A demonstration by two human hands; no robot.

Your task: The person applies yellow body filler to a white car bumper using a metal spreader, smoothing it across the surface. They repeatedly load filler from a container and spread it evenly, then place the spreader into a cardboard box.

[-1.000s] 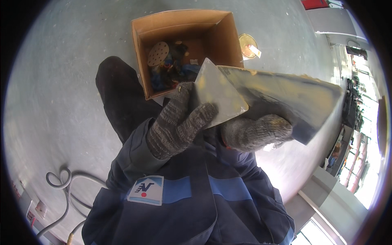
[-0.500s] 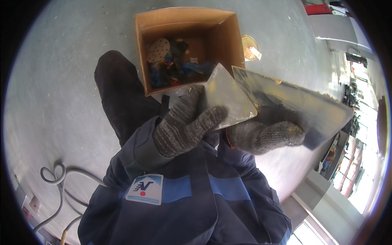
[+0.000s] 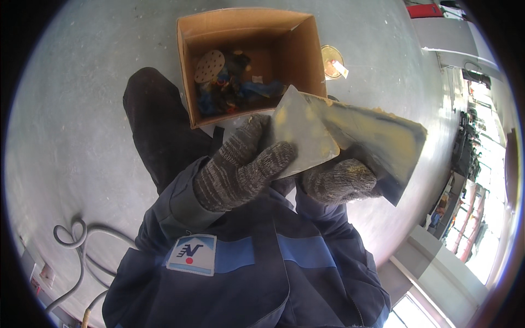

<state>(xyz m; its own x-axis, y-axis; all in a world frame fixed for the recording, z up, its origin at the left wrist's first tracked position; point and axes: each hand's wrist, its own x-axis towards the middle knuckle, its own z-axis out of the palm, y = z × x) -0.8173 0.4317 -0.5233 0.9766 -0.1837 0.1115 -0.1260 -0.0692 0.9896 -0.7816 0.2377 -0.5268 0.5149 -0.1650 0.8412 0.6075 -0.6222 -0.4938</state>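
Note:
My left hand (image 3: 240, 169), in a speckled grey knit glove, grips a flat grey spreader plate (image 3: 306, 131) between thumb and fingers. Yellowish smears mark its face. My right hand (image 3: 339, 180), in a matching glove, is closed around the lower side of a wider putty spreader (image 3: 388, 139), its blade coated with yellow-grey paste and dark near the hand. The grey plate's right edge overlaps or meets the left end of the wide spreader; whether they touch cannot be told. Both are held above my lap, just in front of the cardboard box (image 3: 306, 54).
Inside the box are a perforated sanding disc (image 3: 209, 66) and crumpled blue and dark scraps (image 3: 262, 88). A round yellowish tin (image 3: 331, 61) stands beside the box on the grey floor. A grey hose (image 3: 82, 257) coils at lower left. Cluttered shelving (image 3: 443, 205) lines the right.
The wide spreader has swung and drawn in to the left with my right hand, its far end tilting. My left hand and the grey plate have shifted slightly left.

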